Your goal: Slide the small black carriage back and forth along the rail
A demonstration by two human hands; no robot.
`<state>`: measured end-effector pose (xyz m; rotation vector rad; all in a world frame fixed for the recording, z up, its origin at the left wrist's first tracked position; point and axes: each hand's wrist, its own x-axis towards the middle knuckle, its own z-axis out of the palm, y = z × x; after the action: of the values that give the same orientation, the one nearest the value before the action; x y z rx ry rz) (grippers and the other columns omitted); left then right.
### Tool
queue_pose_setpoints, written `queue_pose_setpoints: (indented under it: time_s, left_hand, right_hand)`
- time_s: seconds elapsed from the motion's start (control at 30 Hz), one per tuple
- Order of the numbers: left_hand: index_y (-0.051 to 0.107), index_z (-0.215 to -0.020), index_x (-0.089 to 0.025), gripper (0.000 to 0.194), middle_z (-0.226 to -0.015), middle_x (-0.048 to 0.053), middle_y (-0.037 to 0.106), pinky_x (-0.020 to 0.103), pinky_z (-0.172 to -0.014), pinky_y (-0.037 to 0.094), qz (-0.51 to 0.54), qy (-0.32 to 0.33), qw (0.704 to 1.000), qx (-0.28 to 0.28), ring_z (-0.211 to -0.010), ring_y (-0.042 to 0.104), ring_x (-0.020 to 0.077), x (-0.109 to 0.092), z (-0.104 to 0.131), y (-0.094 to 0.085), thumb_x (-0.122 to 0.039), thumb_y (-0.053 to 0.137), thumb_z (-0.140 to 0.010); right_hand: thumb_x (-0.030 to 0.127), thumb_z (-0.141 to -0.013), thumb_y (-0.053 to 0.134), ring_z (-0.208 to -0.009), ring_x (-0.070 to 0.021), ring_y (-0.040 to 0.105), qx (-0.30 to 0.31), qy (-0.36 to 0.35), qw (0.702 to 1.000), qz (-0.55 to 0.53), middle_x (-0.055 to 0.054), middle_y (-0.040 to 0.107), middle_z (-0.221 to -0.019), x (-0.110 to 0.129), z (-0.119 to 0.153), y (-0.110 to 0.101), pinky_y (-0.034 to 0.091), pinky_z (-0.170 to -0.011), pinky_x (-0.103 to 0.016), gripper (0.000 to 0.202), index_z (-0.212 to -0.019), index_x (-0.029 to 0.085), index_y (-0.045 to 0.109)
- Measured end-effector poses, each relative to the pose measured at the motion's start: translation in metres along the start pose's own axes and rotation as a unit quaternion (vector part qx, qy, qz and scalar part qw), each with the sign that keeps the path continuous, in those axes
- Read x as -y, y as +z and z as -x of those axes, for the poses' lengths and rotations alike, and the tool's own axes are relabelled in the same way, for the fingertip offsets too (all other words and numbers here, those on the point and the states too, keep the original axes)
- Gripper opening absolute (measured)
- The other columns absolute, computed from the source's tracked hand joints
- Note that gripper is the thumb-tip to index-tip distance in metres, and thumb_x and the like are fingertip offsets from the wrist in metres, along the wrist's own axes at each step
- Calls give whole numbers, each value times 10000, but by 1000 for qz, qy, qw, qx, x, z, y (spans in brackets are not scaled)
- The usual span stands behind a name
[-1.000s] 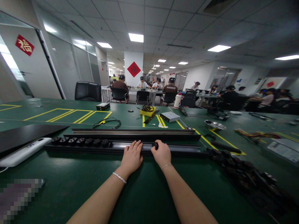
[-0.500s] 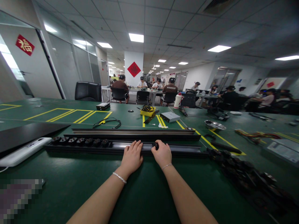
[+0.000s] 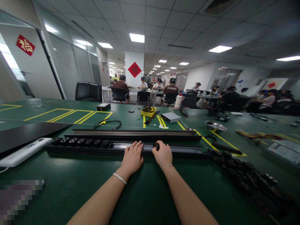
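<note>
A long black rail (image 3: 180, 149) with a shiny inner channel lies across the table in front of me. My left hand (image 3: 133, 157) is draped over its middle, fingers across the channel and thumb at the near side, gripping it. Just to the right, my right hand (image 3: 162, 154) pinches a small black block (image 3: 157, 146) at the channel; my fingers partly hide it. Whether the block is seated in the rail I cannot tell. Several black socket-like modules (image 3: 89, 142) sit in a row in the rail's left part.
Behind the rail lies another long dark strip (image 3: 133, 132). A pile of black modules (image 3: 248, 175) spreads along the right. A white power bank-like device (image 3: 25, 152) touches the left end area. Farther back are a metal bowl (image 3: 215, 125), a grey box (image 3: 170, 117) and a yellow tray (image 3: 148, 112).
</note>
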<state>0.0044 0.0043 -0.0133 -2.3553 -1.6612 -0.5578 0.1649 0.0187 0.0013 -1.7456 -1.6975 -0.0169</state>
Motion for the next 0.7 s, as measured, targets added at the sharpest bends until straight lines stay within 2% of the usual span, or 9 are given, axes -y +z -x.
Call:
queue_pose_setpoints:
  time_s: [0.7]
  left_hand:
    - [406,-1270,-243,521,-1384,42,387,412,-968,296,0,-8,1000,7,-1277,295,232,-1,-1,-2,-291,472,-755]
  right_hand:
    - [214,-704,467,-839,-174,561,-6,-3,1000,8,-41,648,-851,-2,-2,3,277,-941,-341,237,-911,195,581]
